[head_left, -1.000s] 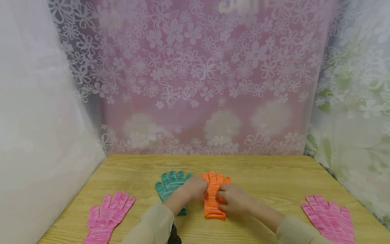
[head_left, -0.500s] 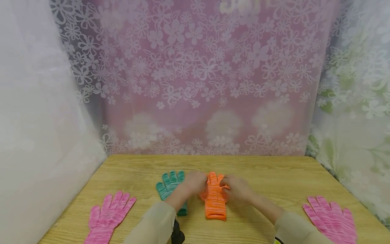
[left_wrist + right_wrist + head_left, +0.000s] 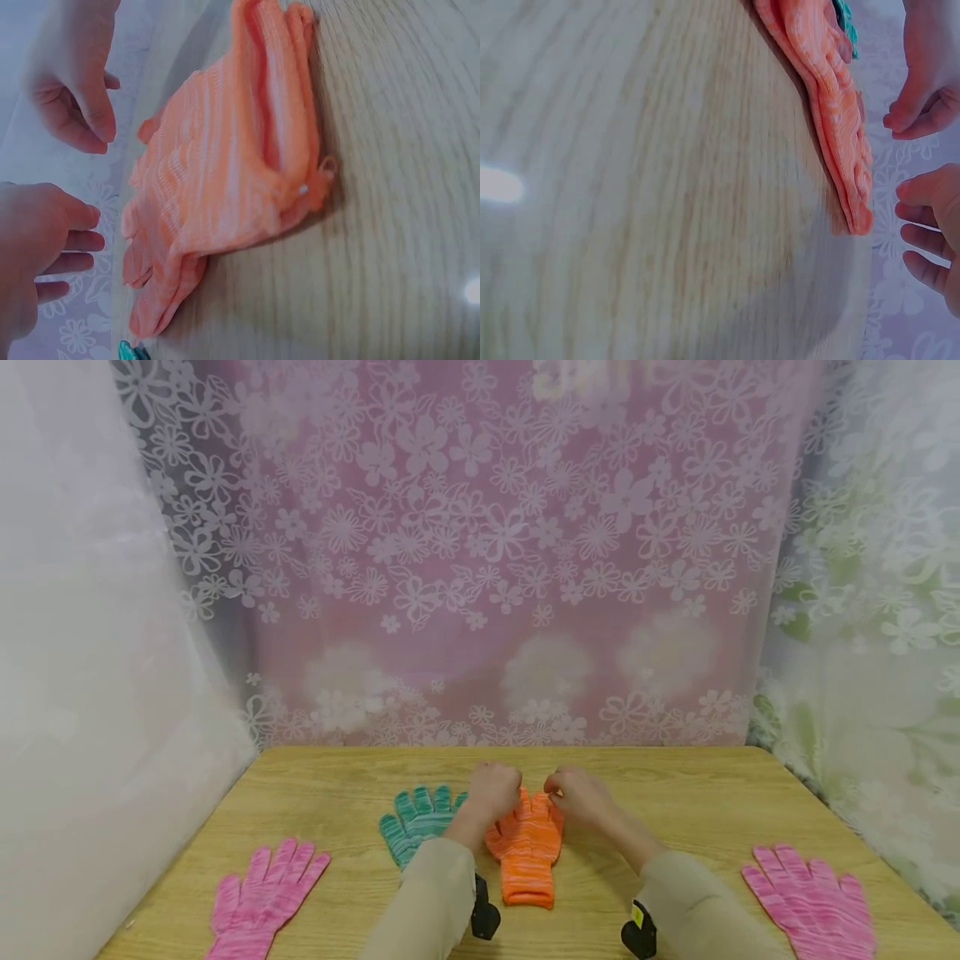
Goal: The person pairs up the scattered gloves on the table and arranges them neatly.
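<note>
An orange knitted glove (image 3: 531,852) lies flat in the middle of the table, fingers pointing away and cuff towards me. Its cuff gapes slightly in the left wrist view. My left hand (image 3: 495,792) hovers over the glove's left fingertips, partly covering them in the head view. Beside the right fingertips is my right hand (image 3: 581,793). Both wrist views show the left hand (image 3: 37,247) and right hand (image 3: 934,225) apart from the glove, fingers loosely bent, nothing held. A teal knitted glove (image 3: 420,827) lies just left, partly hidden by my left arm.
One pink glove (image 3: 262,893) lies at the front left of the wooden table (image 3: 360,768), another pink glove (image 3: 817,902) at the front right. A floral curtain (image 3: 495,568) hangs behind the table, with pale sheets on both sides.
Both hands have moved from the orange glove's palm and sides up to its fingertips and come off it. The glove's fingers and thumb side have been spread and smoothed flatter.
</note>
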`<state>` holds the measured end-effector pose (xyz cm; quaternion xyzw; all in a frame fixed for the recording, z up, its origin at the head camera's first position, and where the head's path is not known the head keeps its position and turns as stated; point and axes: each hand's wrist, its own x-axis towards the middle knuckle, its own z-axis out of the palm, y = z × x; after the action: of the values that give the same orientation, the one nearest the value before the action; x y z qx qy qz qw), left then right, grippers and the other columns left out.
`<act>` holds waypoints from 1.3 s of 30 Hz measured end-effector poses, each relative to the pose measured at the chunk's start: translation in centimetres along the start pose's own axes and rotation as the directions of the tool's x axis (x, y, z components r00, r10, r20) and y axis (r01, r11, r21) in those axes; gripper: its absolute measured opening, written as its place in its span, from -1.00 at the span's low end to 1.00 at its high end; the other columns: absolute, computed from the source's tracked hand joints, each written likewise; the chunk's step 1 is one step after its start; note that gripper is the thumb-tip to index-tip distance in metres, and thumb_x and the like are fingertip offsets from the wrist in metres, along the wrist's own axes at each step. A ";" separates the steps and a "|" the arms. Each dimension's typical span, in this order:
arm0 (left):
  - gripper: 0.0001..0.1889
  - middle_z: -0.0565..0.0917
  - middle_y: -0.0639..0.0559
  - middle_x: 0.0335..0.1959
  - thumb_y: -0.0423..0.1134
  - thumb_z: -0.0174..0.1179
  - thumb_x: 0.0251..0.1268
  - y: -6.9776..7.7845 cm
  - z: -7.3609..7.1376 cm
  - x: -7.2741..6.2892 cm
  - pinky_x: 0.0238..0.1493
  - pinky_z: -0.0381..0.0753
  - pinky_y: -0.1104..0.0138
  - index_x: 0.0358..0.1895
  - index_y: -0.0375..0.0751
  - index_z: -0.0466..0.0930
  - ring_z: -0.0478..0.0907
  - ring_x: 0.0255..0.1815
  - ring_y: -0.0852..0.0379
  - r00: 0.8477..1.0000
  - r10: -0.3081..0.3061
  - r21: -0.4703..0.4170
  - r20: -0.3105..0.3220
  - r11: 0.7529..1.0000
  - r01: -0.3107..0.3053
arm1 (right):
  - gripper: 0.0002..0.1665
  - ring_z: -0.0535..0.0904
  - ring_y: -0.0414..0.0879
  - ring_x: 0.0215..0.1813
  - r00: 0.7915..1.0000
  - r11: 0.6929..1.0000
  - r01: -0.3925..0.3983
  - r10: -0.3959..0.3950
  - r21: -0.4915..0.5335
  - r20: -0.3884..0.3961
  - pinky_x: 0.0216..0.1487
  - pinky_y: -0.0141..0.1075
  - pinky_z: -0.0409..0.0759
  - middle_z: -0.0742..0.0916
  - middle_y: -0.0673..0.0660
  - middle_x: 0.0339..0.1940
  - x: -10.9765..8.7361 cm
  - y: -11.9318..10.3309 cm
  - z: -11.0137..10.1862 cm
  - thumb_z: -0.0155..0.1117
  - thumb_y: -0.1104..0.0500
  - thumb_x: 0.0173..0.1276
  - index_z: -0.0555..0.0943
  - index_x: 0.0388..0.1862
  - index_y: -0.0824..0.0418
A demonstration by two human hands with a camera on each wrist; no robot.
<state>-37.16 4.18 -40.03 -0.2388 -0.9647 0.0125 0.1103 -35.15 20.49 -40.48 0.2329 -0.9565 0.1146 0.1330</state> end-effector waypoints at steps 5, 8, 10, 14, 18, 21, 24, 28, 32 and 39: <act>-0.72 0.49 0.13 -0.64 -0.21 0.16 0.24 0.4 1.1 0.7 -0.22 0.48 0.22 -0.66 0.03 0.52 0.45 -0.51 0.13 0.998 -0.052 0.054 0.039 0.997 0.050 | -0.93 0.57 -0.01 -0.27 0.999 0.999 -0.037 0.038 -0.007 0.030 -0.28 -0.15 0.55 0.63 0.05 -0.40 0.5 0.2 0.3 0.32 0.31 0.14 0.67 -0.37 0.20; -0.78 0.57 0.12 -0.49 -0.17 0.15 0.27 0.6 1.6 0.9 -0.11 0.45 0.18 -0.57 0.05 0.59 0.49 -0.34 0.09 0.994 -0.072 0.075 0.078 0.995 0.066 | -0.94 0.57 -0.01 -0.26 0.998 0.999 -0.044 0.045 -0.012 0.042 -0.27 -0.14 0.55 0.64 0.04 -0.40 0.7 0.3 0.7 0.34 0.30 0.14 0.68 -0.37 0.18; -0.83 0.60 0.12 -0.37 -0.14 0.14 0.28 0.7 1.8 0.9 -0.03 0.42 0.16 -0.48 0.06 0.63 0.50 -0.22 0.07 0.992 -0.079 0.089 0.102 0.994 0.070 | -0.95 0.56 -0.01 -0.26 0.997 0.999 -0.045 0.046 -0.020 0.055 -0.25 -0.14 0.54 0.64 0.04 -0.40 0.9 0.4 1.2 0.33 0.28 0.16 0.68 -0.37 0.18; -0.88 0.61 0.10 -0.22 -0.10 0.14 0.28 0.8 2.2 0.9 0.10 0.36 0.13 -0.35 0.09 0.66 0.49 -0.06 0.05 0.991 -0.071 0.124 0.111 0.991 0.057 | -0.96 0.55 0.00 -0.25 0.995 0.997 -0.066 0.068 -0.033 0.078 -0.23 -0.12 0.54 0.63 0.05 -0.40 1.3 0.3 1.8 0.29 0.26 0.20 0.67 -0.37 0.19; -0.88 0.60 0.10 -0.18 -0.07 0.14 0.27 0.9 2.3 1.0 0.16 0.30 0.14 -0.33 0.09 0.65 0.45 0.01 0.04 0.991 -0.058 0.130 0.123 0.991 0.042 | -0.95 0.56 0.02 -0.23 0.991 0.994 -0.090 0.095 -0.053 0.093 -0.22 -0.10 0.54 0.64 0.08 -0.39 1.6 0.4 2.3 0.29 0.25 0.18 0.66 -0.37 0.19; -0.89 0.61 0.10 -0.18 -0.09 0.14 0.27 0.8 2.4 1.0 0.17 0.29 0.14 -0.35 0.07 0.65 0.45 0.01 0.04 0.990 -0.064 0.114 0.125 0.992 0.050 | -0.96 0.57 0.03 -0.25 0.991 0.994 -0.093 0.098 -0.063 0.088 -0.24 -0.09 0.54 0.64 0.09 -0.41 1.8 0.6 2.6 0.28 0.26 0.17 0.66 -0.40 0.20; -0.89 0.62 0.10 -0.19 -0.12 0.15 0.27 0.7 2.4 1.1 0.14 0.32 0.13 -0.35 0.07 0.65 0.46 -0.02 0.05 0.989 -0.087 0.096 0.117 0.993 0.076 | -0.97 0.57 0.01 -0.27 0.992 0.994 -0.085 0.091 -0.072 0.082 -0.28 -0.10 0.54 0.63 0.07 -0.43 2.1 0.5 2.8 0.27 0.26 0.16 0.64 -0.44 0.19; -0.89 0.62 0.11 -0.21 -0.14 0.14 0.29 0.7 2.6 1.2 0.09 0.34 0.13 -0.33 0.07 0.66 0.47 -0.05 0.06 0.990 -0.102 0.086 0.100 0.992 0.094 | -0.97 0.56 0.00 -0.29 0.992 0.993 -0.087 0.093 -0.075 0.081 -0.29 -0.13 0.53 0.63 0.05 -0.44 2.2 0.5 3.0 0.30 0.26 0.14 0.62 -0.47 0.18; -0.88 0.61 0.09 -0.26 -0.15 0.12 0.30 0.7 3.0 1.3 0.04 0.37 0.16 -0.30 0.06 0.66 0.48 -0.11 0.06 0.993 -0.097 0.101 0.064 0.991 0.090 | -0.96 0.57 0.01 -0.29 0.993 0.994 -0.084 0.089 -0.074 0.072 -0.28 -0.12 0.53 0.64 0.05 -0.44 2.2 0.3 3.0 0.32 0.26 0.13 0.62 -0.47 0.16; -0.86 0.60 0.09 -0.34 -0.18 0.10 0.33 0.9 3.1 1.4 -0.02 0.42 0.22 -0.31 0.03 0.66 0.50 -0.18 0.09 0.998 -0.059 0.112 0.018 0.992 0.057 | -0.95 0.57 0.02 -0.32 0.996 0.994 -0.063 0.069 -0.087 0.057 -0.28 -0.13 0.54 0.63 0.08 -0.46 2.0 0.3 3.2 0.30 0.28 0.14 0.61 -0.49 0.19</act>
<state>-38.63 5.66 -42.88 -0.2040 -0.9702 0.0654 0.1134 -37.65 19.07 -42.88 0.1986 -0.9713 0.0709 0.1102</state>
